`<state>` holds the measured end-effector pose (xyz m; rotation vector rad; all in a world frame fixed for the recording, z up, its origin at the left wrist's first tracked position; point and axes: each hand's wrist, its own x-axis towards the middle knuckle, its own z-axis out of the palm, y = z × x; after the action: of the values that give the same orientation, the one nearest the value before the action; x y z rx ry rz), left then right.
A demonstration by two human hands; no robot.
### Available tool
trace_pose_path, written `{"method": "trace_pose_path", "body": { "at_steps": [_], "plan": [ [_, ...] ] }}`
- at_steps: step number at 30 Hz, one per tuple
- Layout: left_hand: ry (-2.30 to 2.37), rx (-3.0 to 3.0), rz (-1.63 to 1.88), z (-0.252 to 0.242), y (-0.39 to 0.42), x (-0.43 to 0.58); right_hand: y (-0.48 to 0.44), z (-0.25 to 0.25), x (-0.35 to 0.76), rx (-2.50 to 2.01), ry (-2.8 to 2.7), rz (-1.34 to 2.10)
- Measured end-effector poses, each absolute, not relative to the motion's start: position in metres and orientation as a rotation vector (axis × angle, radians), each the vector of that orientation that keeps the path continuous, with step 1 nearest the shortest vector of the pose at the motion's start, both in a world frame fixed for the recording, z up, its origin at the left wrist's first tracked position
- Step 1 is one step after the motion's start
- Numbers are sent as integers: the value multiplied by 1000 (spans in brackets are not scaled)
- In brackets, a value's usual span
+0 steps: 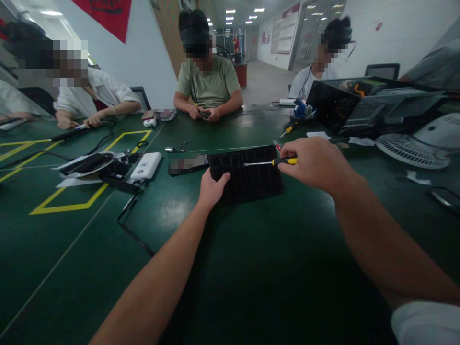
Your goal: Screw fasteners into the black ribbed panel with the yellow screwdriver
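A flat black ribbed panel (251,184) lies on the green table in front of me. My left hand (214,188) grips its left edge, with the thumb on top and the other fingers hidden behind. In my right hand (309,160) is a screwdriver (285,162) with a yellow and black handle. Its metal shaft points left, over the upper middle of the panel. Whether the tip touches the surface, I cannot tell. Just left of the panel rests a dark flat object (183,166), partly pixelated.
A white box (146,166) and a round device (95,164) stand left on the green table (251,268). Another screwdriver (286,131) lies beyond the panel. A white fan (413,148) and black equipment (334,105) are at right. Several people sit around the table.
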<state>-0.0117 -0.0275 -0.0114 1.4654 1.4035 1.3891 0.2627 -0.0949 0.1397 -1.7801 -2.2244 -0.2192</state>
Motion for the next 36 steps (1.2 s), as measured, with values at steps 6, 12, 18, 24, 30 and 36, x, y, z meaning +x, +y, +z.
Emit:
{"method": "trace_pose_path", "body": {
  "at_steps": [6,12,18,24,30,36],
  "plan": [
    [1396,1454,1380,-11,-28,-12,-95,140,262,-1803,-2204,-245],
    [1411,1452,1371,-7,-31,-11,-98,143,260,-1883,-2187,-238],
    [1391,1448,1372,-10,-29,-12,-95,141,266,-1811,-2272,-177],
    [1391,1449,1366,-11,-29,-11,-89,136,272,-1770,-2254,-124],
    [1388,1451,1380,-11,-28,-12,-89,136,270,-1754,-2256,-172],
    [1393,1443,1364,-8,-30,-12,-90,137,269,-1790,-2237,-132]
  ]
}}
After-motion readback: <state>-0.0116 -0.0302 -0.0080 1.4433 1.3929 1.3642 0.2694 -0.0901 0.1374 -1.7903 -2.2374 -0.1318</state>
